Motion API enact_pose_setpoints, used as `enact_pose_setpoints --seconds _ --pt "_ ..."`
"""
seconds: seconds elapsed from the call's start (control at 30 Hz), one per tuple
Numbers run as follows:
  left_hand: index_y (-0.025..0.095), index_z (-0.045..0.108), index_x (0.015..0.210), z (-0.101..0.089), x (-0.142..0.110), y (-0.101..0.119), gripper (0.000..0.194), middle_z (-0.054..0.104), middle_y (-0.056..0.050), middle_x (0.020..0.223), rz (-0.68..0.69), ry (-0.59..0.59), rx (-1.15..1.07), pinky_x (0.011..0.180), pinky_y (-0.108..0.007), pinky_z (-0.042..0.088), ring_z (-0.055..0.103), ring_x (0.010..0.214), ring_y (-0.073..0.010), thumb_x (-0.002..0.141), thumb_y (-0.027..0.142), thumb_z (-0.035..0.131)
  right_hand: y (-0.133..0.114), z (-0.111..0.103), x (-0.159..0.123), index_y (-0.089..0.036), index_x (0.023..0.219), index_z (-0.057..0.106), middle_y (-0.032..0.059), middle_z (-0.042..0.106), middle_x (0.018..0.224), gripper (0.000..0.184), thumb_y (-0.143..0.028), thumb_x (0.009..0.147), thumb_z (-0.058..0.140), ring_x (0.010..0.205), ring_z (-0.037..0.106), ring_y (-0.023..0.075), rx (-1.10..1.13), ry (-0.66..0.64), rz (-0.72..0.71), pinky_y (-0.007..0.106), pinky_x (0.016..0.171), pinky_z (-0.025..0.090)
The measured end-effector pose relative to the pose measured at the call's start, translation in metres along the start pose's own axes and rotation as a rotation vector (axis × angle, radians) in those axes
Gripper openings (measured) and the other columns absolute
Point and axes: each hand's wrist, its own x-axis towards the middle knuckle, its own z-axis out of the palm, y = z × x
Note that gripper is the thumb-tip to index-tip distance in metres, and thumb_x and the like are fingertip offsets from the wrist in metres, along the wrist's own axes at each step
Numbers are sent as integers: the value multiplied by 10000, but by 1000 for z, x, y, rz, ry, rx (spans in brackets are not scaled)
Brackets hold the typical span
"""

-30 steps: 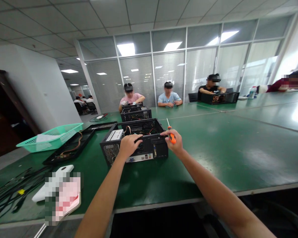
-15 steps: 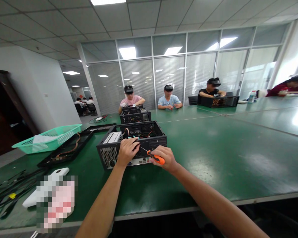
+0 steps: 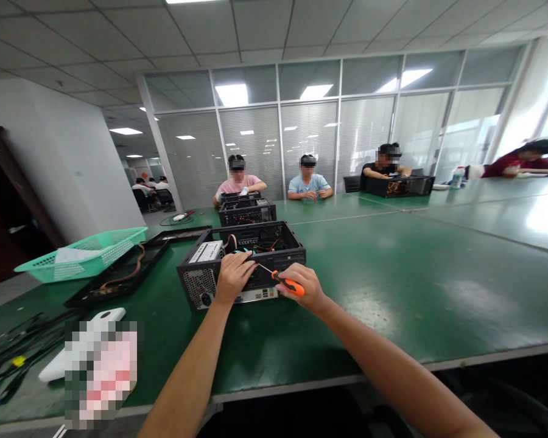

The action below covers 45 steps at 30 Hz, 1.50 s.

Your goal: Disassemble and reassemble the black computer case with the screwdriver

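An open black computer case (image 3: 287,246) lies on the green table (image 3: 393,286), its rear panel facing me. My left hand (image 3: 234,277) grips the top edge of that rear panel, fingers curled over it. My right hand (image 3: 301,289) is closed round an orange-handled screwdriver (image 3: 287,284). Its thin shaft points left, with the tip at the rear panel right beside my left fingers. Inside the case a silver power supply (image 3: 206,250) and coloured wires show.
A black side panel (image 3: 119,274) and a green plastic basket (image 3: 84,254) lie left of the case. Black cables (image 3: 13,350) and a white object (image 3: 80,347) sit near the front left edge. Another case (image 3: 247,210) stands behind. Several people sit at the far side.
My right hand has come down from the top right of the case and swung the screwdriver from upright to lying sideways, tip at the rear panel. My left hand has kept its grip.
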Motion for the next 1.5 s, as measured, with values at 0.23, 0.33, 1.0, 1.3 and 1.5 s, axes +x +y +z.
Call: enact_pose_setpoints --seconds 0.23,0.33,1.0,1.3,1.5 --pt "226 647 895 1 -2 -2 116 630 -67 1116 16 24 8 891 -441 423 573 1030 -202 847 246 543 -1 0 0 -208 940 584 44 651 791 173 -294 792 611 685 568 151 -41 -41 -14 284 629 469" --pt "230 647 901 2 -3 -3 119 626 -66 1120 21 29 8 892 -438 417 568 1034 -201 846 241 543 -5 2 0 -204 933 591 37 636 745 171 -297 791 612 655 546 154 -95 -57 -26 287 601 448" --pt "236 632 948 1 -1 0 140 620 -64 1128 122 59 93 884 -423 392 547 1038 -211 836 209 555 -21 -9 9 -158 815 577 17 507 615 428 -542 867 396 582 425 137 -274 -83 -275 278 549 316" --pt "210 624 953 2 0 2 137 633 -63 1106 53 76 -7 910 -416 404 574 1016 -199 827 216 572 -28 -9 12 -188 745 584 -23 447 571 224 -402 813 580 565 380 114 -378 -96 -392 272 530 257" --pt "210 640 915 3 0 1 110 643 -57 1087 36 97 -23 907 -422 410 584 1006 -200 824 217 578 -21 -7 9 -150 882 588 24 478 642 436 -519 895 355 614 398 145 -322 -62 -262 287 569 304"
